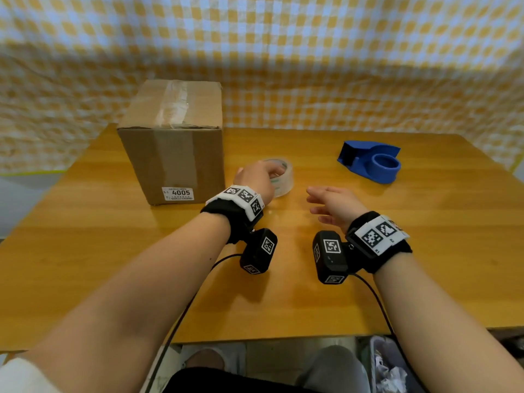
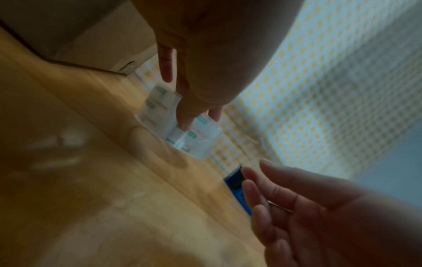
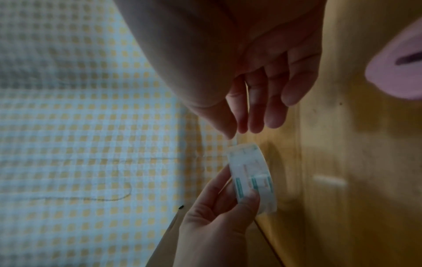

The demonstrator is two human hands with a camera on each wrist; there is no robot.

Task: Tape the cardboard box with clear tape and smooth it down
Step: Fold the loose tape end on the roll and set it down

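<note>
Clear tape roll (image 1: 279,177) sits on the table (image 1: 425,251), right of the cardboard box (image 1: 173,143), grasped by the left hand (image 1: 259,177). Right hand (image 1: 331,205) hovers near, fingers loose, holding nothing. Pulling a new strip, sticking and smoothing apparently remain.

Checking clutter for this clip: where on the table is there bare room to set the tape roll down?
Bare wood lies along the near edge of the table and right of the blue dispenser. It is crowded between the cardboard box and dispenser, where the left hand grips the tape roll.
</note>
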